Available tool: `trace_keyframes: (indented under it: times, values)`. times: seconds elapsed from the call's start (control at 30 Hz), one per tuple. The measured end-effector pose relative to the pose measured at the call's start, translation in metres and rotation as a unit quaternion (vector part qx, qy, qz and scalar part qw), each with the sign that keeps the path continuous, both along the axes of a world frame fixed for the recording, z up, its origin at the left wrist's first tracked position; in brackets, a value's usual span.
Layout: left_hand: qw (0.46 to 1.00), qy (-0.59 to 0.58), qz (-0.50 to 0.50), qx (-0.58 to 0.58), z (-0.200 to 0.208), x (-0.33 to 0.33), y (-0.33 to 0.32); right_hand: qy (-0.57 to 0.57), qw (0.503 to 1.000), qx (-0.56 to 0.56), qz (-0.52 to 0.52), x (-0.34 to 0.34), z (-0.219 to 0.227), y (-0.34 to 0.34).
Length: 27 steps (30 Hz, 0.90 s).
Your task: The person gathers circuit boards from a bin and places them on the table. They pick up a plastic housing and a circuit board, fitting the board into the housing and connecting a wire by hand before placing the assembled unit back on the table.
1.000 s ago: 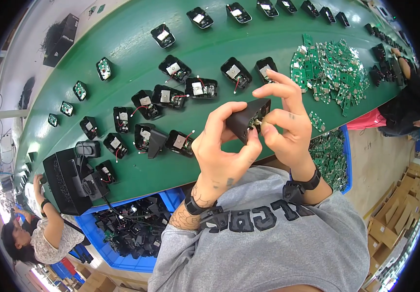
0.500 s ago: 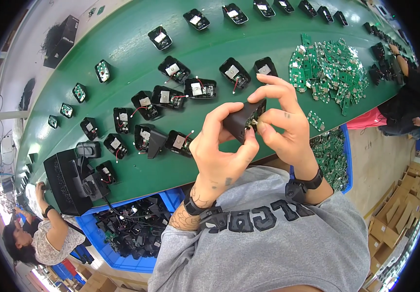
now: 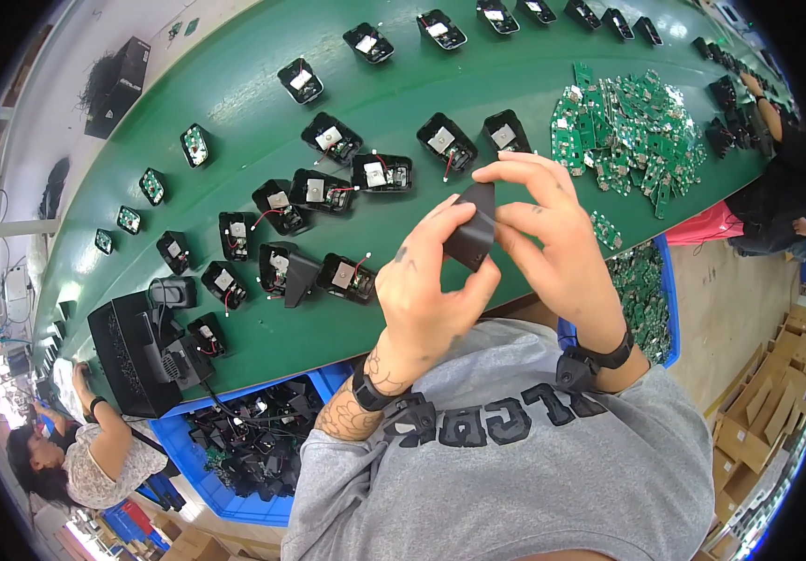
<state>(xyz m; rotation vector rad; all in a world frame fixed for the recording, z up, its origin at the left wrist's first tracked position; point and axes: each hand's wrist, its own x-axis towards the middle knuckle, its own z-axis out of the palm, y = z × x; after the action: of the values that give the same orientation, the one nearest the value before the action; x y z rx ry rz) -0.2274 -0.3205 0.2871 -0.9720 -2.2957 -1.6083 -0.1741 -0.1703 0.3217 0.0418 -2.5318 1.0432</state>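
Above the near edge of the green table, my left hand (image 3: 429, 290) grips a black plastic housing (image 3: 474, 230) between thumb and fingers. The fingers of my right hand (image 3: 553, 243) close on the housing's right side. Its smooth outer face is toward me; the inside is hidden. Beyond my hands lie several open black housings, among them one housing (image 3: 447, 142) with a silvery block and red-and-white wires inside. A loose green circuit board (image 3: 606, 231) lies to the right of my right hand.
A heap of green circuit boards (image 3: 627, 131) covers the right part of the table (image 3: 506, 65). Blue bins (image 3: 235, 500) with black parts and boards stand below the near edge. A black box (image 3: 127, 351) sits at left. Other people work at both ends; cardboard boxes (image 3: 749, 421) stand right.
The housing has been turned in my hands, so its open side with the wires no longer shows. My right thumb and fingers have shifted along its right side.
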Motion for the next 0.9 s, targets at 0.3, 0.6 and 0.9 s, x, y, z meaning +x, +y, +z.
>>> trace_keyframes:
  times: [0.3, 0.6, 0.9]
  values:
    - [0.786, -0.562, -0.253, 0.051, 0.011, -0.042, -0.025, 0.106, 0.974, 0.017, 0.197, 0.000, 0.003, 0.026]
    - [0.744, -0.607, -0.279, -0.001, 0.017, -0.050, -0.018, 0.151, 0.953, 0.118, 0.235, 0.001, 0.009, 0.028]
    - [0.946, -0.307, -0.098, 0.041, 0.024, -0.017, -0.005, -0.046, 0.987, -0.153, -0.011, 0.012, -0.001, 0.008]
